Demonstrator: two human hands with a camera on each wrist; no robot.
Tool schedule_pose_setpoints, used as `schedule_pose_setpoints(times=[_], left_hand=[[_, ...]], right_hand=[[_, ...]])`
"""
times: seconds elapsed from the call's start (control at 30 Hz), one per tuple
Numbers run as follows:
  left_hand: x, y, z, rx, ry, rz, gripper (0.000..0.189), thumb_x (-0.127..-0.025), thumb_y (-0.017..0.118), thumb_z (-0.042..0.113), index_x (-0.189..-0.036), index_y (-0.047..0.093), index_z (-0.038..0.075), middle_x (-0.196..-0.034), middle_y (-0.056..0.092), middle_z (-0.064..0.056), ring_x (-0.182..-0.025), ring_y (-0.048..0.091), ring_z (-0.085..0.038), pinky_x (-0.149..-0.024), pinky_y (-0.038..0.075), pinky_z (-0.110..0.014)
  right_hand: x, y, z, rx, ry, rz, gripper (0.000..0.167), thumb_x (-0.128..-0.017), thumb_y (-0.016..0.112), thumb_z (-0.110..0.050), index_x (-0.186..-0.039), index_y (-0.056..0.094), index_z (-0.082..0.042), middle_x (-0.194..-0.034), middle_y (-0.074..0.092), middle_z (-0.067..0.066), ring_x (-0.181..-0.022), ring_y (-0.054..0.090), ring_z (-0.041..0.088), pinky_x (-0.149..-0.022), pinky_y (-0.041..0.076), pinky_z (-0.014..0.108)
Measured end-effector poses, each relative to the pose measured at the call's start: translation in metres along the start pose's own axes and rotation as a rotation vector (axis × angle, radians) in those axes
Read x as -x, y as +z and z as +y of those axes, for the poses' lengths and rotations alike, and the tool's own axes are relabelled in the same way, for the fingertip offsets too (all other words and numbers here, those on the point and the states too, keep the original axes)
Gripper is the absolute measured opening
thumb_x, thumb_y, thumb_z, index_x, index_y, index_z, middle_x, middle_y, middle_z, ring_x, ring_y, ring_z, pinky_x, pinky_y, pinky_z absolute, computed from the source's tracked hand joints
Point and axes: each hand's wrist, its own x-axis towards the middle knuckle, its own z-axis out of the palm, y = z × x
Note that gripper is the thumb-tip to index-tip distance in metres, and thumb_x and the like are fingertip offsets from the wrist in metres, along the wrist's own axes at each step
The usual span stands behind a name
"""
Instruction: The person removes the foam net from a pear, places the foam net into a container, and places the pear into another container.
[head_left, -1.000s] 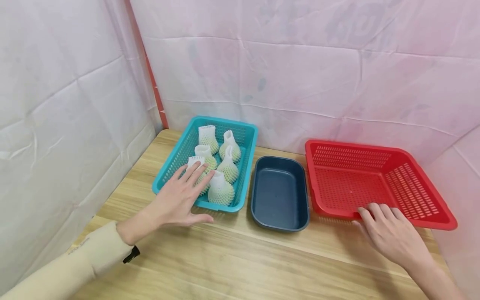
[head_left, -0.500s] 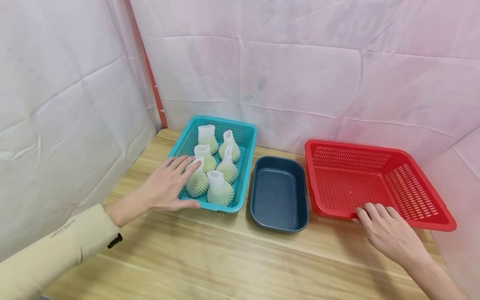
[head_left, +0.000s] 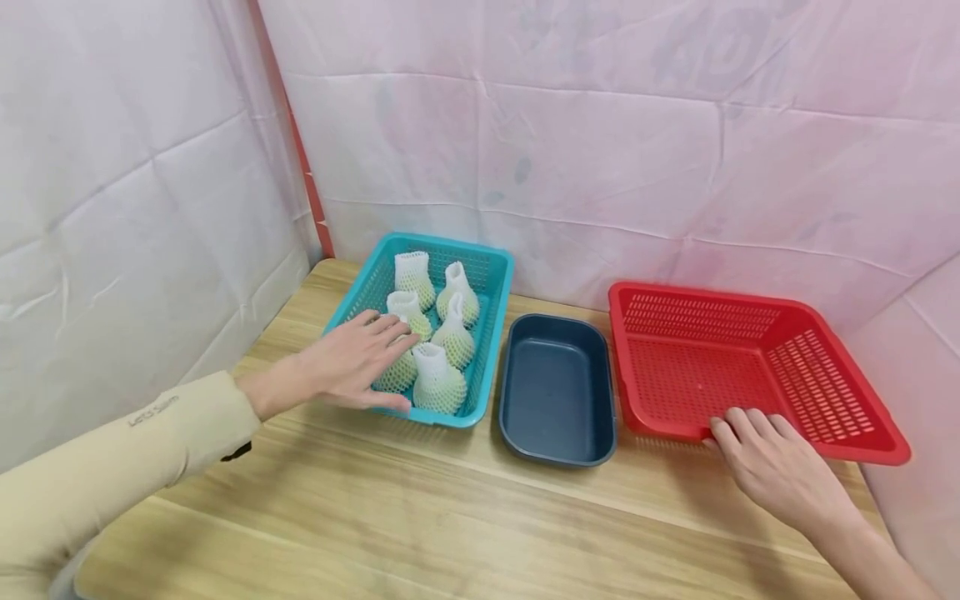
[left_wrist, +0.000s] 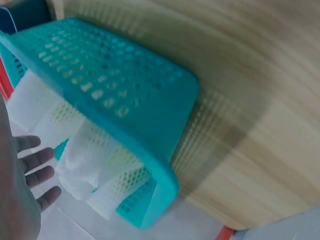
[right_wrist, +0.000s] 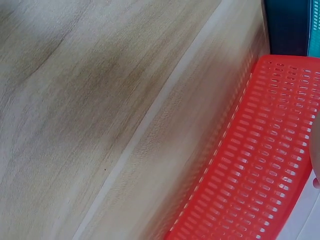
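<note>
Nearest you: pale wood-grain counter (head_left: 450,525). Your L hand (head_left: 360,358) is wide, thumb out, over the near-L part of the teal perforated-plastic basket (head_left: 493,342); it grips nothing that shows, & can't tell if its fingertips touch anything. Your R hand (head_left: 780,467) holds the near rim of the red slotted-plastic basket (head_left: 697,379), fingers over the edge, prob. to steady it. In the teal one: six round, pale-green, net-wrapped fruits (head_left: 441,387), approx. two rows of three running away from you, near-L one partly hidden under your hand. Their white foam sleeves (head_left: 431,358) prob. guard vs. bruising; necks mostly point up, maybe for easy reach. Btwn baskets: dark-blue rounded-rectangular tray (head_left: 555,392), prob. put there so both hands can reach. Behind all, pale pinkish cloth (head_left: 600,150), prob. a backdrop.
</note>
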Motion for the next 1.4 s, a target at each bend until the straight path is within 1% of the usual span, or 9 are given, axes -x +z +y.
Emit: schedule_pose_setpoints(times=[0.1,0.27,0.43,0.63,0.73,0.9,1.17,1.23,1.4], left_hand=[[-0.008,0.0,-0.006,0.007,0.029,-0.021,0.091,-0.093,0.057,0.076,-0.147,0.057,0.003,-0.138,0.066,-0.014,-0.132,0.058,-0.035,-0.112,0.045,-0.052],[-0.02,0.005,-0.012,0.049,0.046,-0.092,0.091,-0.094,0.056,0.076,-0.148,0.056,0.003,-0.143,0.063,-0.016,-0.138,0.055,-0.038,-0.122,0.038,-0.056],[-0.029,0.011,-0.014,0.077,0.068,-0.134,0.092,-0.094,0.053,0.077,-0.146,0.057,0.001,-0.143,0.063,-0.016,-0.137,0.056,-0.036,-0.123,0.037,-0.055],[-0.033,0.014,-0.017,0.123,0.019,-0.219,0.096,-0.093,0.051,0.08,-0.149,0.054,0.003,-0.148,0.06,-0.014,-0.144,0.053,-0.034,-0.13,0.029,-0.053],[-0.034,0.016,-0.017,0.127,0.011,-0.235,0.097,-0.093,0.051,0.081,-0.15,0.054,0.003,-0.149,0.06,-0.014,-0.145,0.052,-0.033,-0.131,0.027,-0.052],[-0.037,0.017,-0.014,0.126,0.037,-0.24,0.095,-0.094,0.051,0.08,-0.151,0.054,0.004,-0.149,0.06,-0.015,-0.144,0.052,-0.033,-0.129,0.031,-0.051],[-0.049,0.021,-0.006,0.087,0.09,-0.297,0.092,-0.095,0.052,0.078,-0.149,0.057,0.003,-0.153,0.058,-0.015,-0.144,0.052,-0.033,-0.123,0.037,-0.049],[-0.053,0.023,-0.004,0.063,0.108,-0.309,0.09,-0.095,0.053,0.078,-0.145,0.06,0.003,-0.152,0.058,-0.014,-0.143,0.053,-0.032,-0.12,0.04,-0.048],[-0.063,0.026,0.001,-0.041,0.171,-0.331,0.086,-0.093,0.055,0.078,-0.135,0.068,0.005,-0.145,0.062,-0.011,-0.133,0.056,-0.027,-0.106,0.045,-0.042]], right_hand=[[0.0,0.0,0.001,0.0,-0.005,0.008,0.046,-0.114,0.028,-0.031,-0.091,0.052,0.001,-0.08,0.045,0.014,-0.064,0.042,0.032,-0.056,0.031,0.038],[0.0,0.0,0.001,-0.002,-0.01,0.0,0.048,-0.115,0.024,-0.03,-0.091,0.052,0.001,-0.081,0.046,0.014,-0.065,0.043,0.032,-0.056,0.031,0.038],[0.002,0.0,0.001,0.004,-0.013,-0.021,0.05,-0.116,0.021,-0.03,-0.091,0.052,0.0,-0.081,0.046,0.014,-0.066,0.043,0.031,-0.056,0.033,0.038],[0.001,0.0,-0.001,-0.003,-0.008,-0.005,0.051,-0.116,0.02,-0.03,-0.09,0.051,0.0,-0.08,0.045,0.013,-0.065,0.042,0.031,-0.056,0.032,0.038],[-0.001,-0.001,0.0,-0.01,-0.005,0.011,0.051,-0.116,0.021,-0.031,-0.089,0.051,0.0,-0.079,0.044,0.013,-0.064,0.041,0.03,-0.055,0.031,0.037],[-0.001,-0.002,0.0,-0.014,-0.004,0.012,0.052,-0.116,0.021,-0.032,-0.09,0.052,0.0,-0.079,0.044,0.013,-0.064,0.04,0.029,-0.055,0.03,0.037],[-0.002,-0.001,0.0,-0.013,-0.001,0.019,0.051,-0.116,0.022,-0.032,-0.089,0.051,0.0,-0.078,0.043,0.012,-0.064,0.04,0.029,-0.055,0.029,0.036],[-0.002,-0.001,0.0,-0.014,-0.002,0.021,0.052,-0.116,0.022,-0.033,-0.089,0.051,0.0,-0.078,0.043,0.012,-0.063,0.04,0.029,-0.055,0.029,0.037],[-0.001,-0.002,-0.001,-0.007,-0.002,0.003,0.052,-0.116,0.019,-0.032,-0.09,0.051,0.0,-0.08,0.045,0.013,-0.065,0.043,0.031,-0.056,0.031,0.038]])
